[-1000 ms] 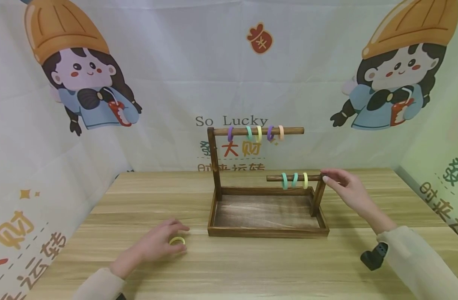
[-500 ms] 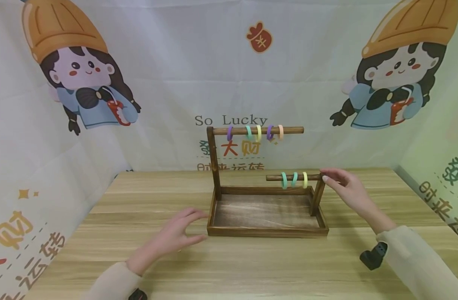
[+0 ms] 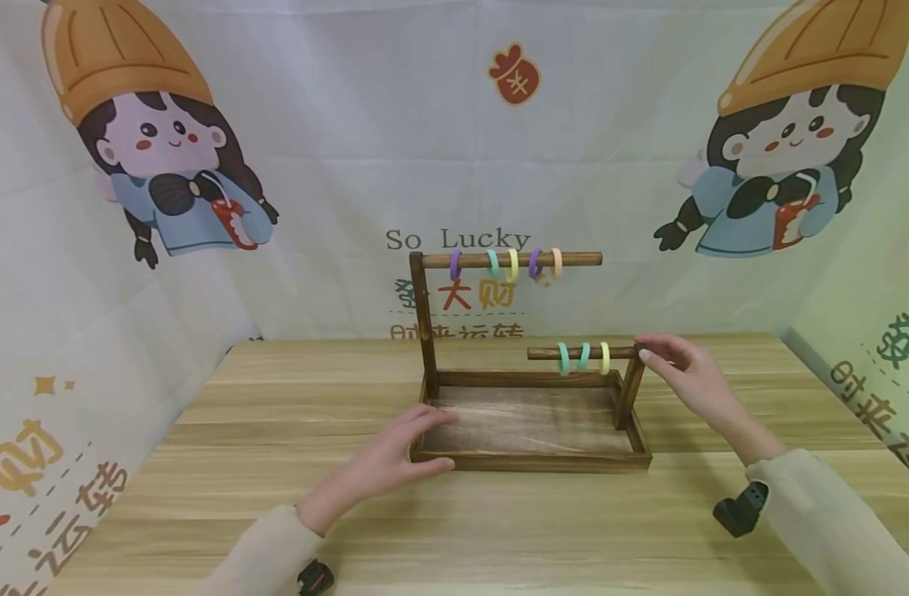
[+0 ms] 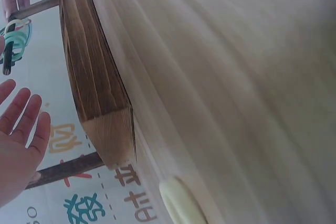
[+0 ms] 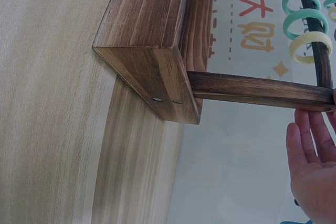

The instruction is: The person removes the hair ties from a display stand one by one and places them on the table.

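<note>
A dark brown wooden rack point(image 3: 532, 462) with a tray base and two bars stands on the table. Several purple, teal, yellow and peach rings point(image 3: 513, 265) hang from the upper bar. On the lower bar hang two teal rings point(image 3: 564, 358) and a yellow one point(image 3: 605, 358). My right hand point(image 3: 693, 382) pinches the top of the short right post between thumb and fingers. My left hand point(image 3: 387, 463), fingers spread and holding nothing, hovers by the tray's front left corner. A yellow ring point(image 4: 181, 203) lies on the table in the left wrist view; in the head view it is hidden.
The wood-grain table point(image 3: 290, 397) is bounded by a printed cloth backdrop point(image 3: 335, 165) at the back and sides. A tall left post point(image 3: 426, 331) carries the upper bar, whose right end is free; the lower bar's free end points left.
My left hand has moved right and forward, from around the yellow ring on the table to the tray's left corner, without the ring. The right hand and the rack have stayed put.
</note>
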